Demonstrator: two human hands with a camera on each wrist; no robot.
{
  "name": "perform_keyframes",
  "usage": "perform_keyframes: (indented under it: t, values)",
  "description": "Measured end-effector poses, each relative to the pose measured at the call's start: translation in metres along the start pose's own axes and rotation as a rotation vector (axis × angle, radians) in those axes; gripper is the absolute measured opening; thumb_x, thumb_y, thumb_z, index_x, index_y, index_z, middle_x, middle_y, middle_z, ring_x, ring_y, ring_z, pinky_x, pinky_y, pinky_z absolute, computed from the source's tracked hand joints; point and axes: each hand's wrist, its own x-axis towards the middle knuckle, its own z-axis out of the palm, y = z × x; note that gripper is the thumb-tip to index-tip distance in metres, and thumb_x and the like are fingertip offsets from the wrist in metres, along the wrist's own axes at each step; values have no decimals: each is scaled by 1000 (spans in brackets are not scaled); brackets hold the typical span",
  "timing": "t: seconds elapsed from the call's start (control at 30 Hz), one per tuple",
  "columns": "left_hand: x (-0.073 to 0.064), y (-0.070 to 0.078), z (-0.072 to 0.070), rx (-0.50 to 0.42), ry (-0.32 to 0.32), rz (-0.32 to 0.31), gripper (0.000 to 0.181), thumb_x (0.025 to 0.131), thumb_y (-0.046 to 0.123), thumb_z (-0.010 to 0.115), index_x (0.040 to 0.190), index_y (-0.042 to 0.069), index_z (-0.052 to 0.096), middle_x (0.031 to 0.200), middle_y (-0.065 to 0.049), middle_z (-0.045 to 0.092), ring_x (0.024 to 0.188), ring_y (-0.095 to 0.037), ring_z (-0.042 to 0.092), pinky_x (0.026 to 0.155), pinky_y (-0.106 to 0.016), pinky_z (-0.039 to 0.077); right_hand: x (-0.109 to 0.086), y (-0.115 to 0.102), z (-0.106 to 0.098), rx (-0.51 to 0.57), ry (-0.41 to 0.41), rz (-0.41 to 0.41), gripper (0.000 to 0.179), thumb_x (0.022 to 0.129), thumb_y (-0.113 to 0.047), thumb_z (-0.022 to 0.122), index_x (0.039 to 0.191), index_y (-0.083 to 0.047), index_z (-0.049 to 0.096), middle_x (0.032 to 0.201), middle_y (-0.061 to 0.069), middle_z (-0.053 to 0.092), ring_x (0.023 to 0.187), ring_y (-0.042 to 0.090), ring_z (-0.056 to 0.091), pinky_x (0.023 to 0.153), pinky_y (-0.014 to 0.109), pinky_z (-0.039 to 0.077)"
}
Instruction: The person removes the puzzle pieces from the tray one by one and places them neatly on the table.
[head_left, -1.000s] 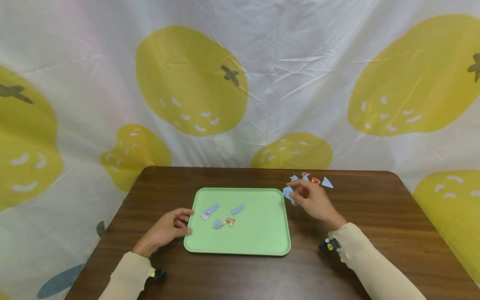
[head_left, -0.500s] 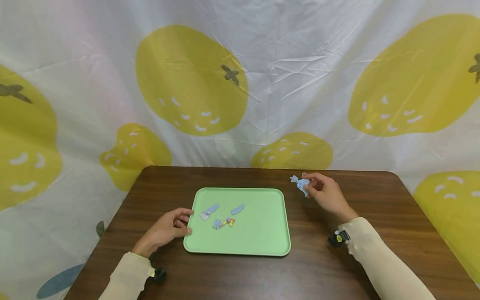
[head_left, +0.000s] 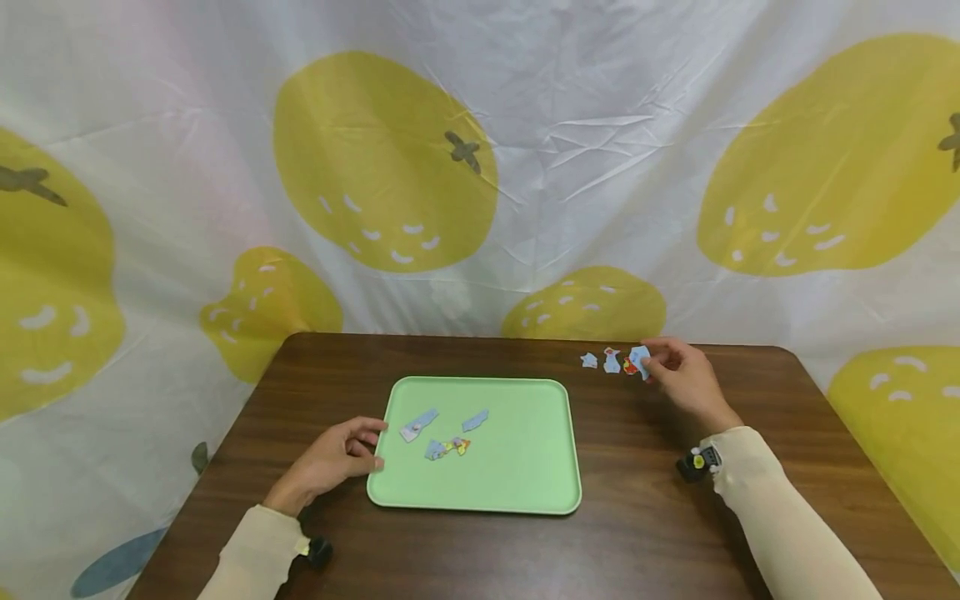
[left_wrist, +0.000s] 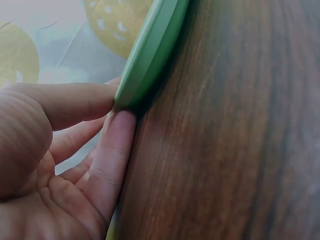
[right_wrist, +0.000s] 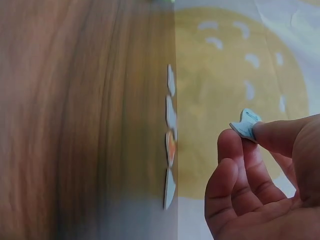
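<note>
In the head view my right hand [head_left: 686,379] pinches a light-blue puzzle piece [head_left: 640,359] between thumb and fingers. The right wrist view shows the same piece [right_wrist: 246,124] raised off the table. A row of puzzle pieces lies near the table's back edge: a small blue one [head_left: 588,360], a blue one with a red top [head_left: 612,361] and a red-yellow one [head_left: 629,365], partly covered. A further pale piece [right_wrist: 170,189] shows in the right wrist view. My left hand [head_left: 330,458] holds the left rim of a green tray [head_left: 517,487] with thumb and fingers.
On the tray lie a grey-blue strip [head_left: 418,425], a smaller blue piece [head_left: 476,419] and a joined-looking blue and yellow cluster [head_left: 447,447]. All stand on a brown wooden table [head_left: 480,554]. A curtain [head_left: 540,167] with yellow fruit prints hangs behind the table.
My right hand, with its blue piece, has moved right from beside the tray's upper right corner, past the row of pieces, to its right end. The left hand and tray have stayed still.
</note>
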Motion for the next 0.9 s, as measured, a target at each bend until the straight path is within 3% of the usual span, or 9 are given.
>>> perform_keyframes:
  t: [0.13, 0.23, 0.4, 0.67, 0.9]
  values:
    - [0, 1, -1, -4, 9, 0, 60, 91, 11, 84, 145, 2, 59, 125, -20, 61, 95, -23, 61, 75, -28, 53, 4, 10, -6, 5, 17, 25, 36, 103, -11, 68, 136, 4, 64, 96, 27, 75, 71, 22, 74, 57, 33, 58]
    - [0, 0, -1, -4, 13, 0, 60, 91, 10, 83, 145, 2, 59, 125, -20, 61, 94, -23, 60, 75, -27, 53, 5, 17, -10, -19, 28, 36, 36, 103, -11, 69, 136, 4, 64, 94, 26, 76, 70, 19, 74, 57, 29, 55]
    - [1, -1, -2, 1, 6, 4, 59, 92, 11, 82, 145, 1, 59, 124, -21, 60, 92, -22, 60, 74, -27, 52, 7, 29, -18, -101, 47, 58, 36, 103, -17, 70, 135, 0, 67, 94, 20, 76, 69, 5, 66, 61, 23, 47]
    - [0, -1, -2, -5, -4, 11, 60, 92, 11, 82, 145, 0, 58, 124, -22, 59, 92, -22, 60, 74, -27, 52, 11, 45, -31, -173, 48, 89, 37, 102, -21, 71, 133, -2, 68, 111, 25, 77, 76, -8, 58, 65, 22, 47]
    - [1, -2, -3, -8, -20, 21, 60, 93, 13, 82, 146, 0, 57, 126, -22, 59, 92, -23, 60, 74, -28, 52, 14, 58, -39, -198, 10, 134, 41, 101, -25, 73, 133, 0, 67, 116, 28, 76, 87, 4, 65, 69, 22, 50]
